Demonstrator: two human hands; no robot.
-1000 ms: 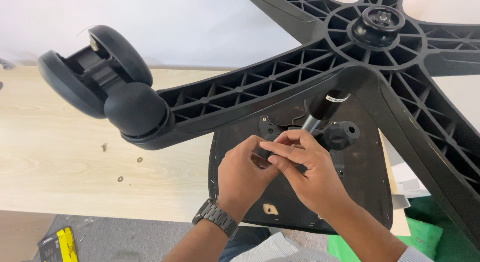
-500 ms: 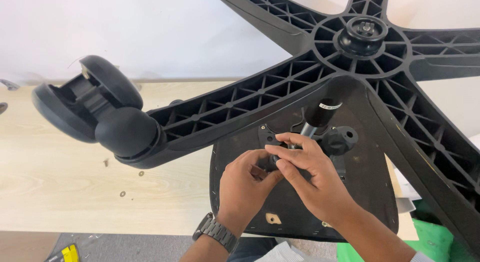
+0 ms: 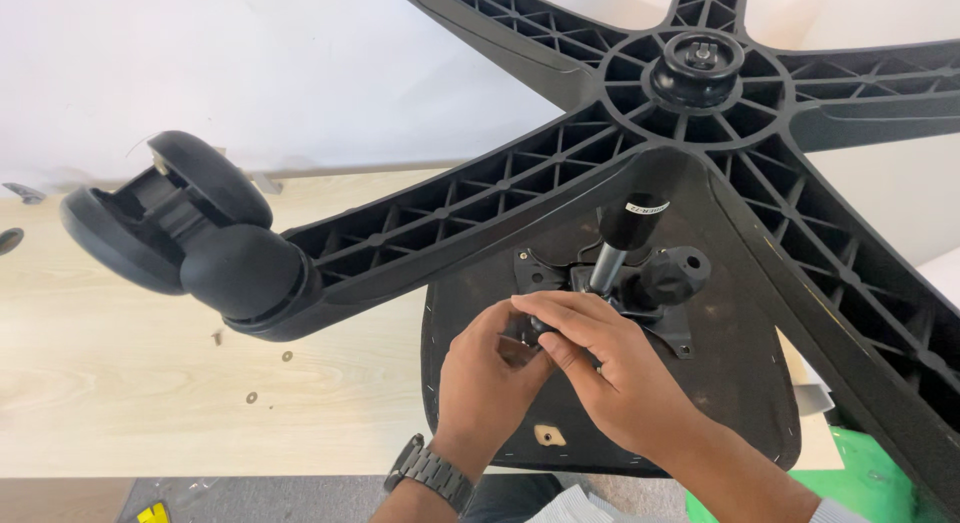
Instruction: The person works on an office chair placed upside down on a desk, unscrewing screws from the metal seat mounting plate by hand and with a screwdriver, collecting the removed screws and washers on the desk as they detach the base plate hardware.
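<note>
Head view: I see both hands pinching small black knob (image 3: 522, 333) on seat mechanism plate (image 3: 668, 323). Left hand (image 3: 485, 383) cups knob from below-left, fingers closed on it; right hand (image 3: 610, 368) covers from above-right, thumb and forefinger tight on same knob. Knob sits just left of gas lift cylinder (image 3: 618, 248), whose long axis rises up-right toward star base hub (image 3: 697, 63). Open room left of cylinder, under caster arm; caster (image 3: 185, 238) well apart, far left over wooden table (image 3: 110, 383).

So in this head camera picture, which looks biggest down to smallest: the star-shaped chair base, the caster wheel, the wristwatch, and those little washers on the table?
1. Star-shaped chair base, though nearness to the camera enlarges it.
2. Caster wheel, likewise near.
3. Wristwatch.
4. Washers, tiny.
</note>
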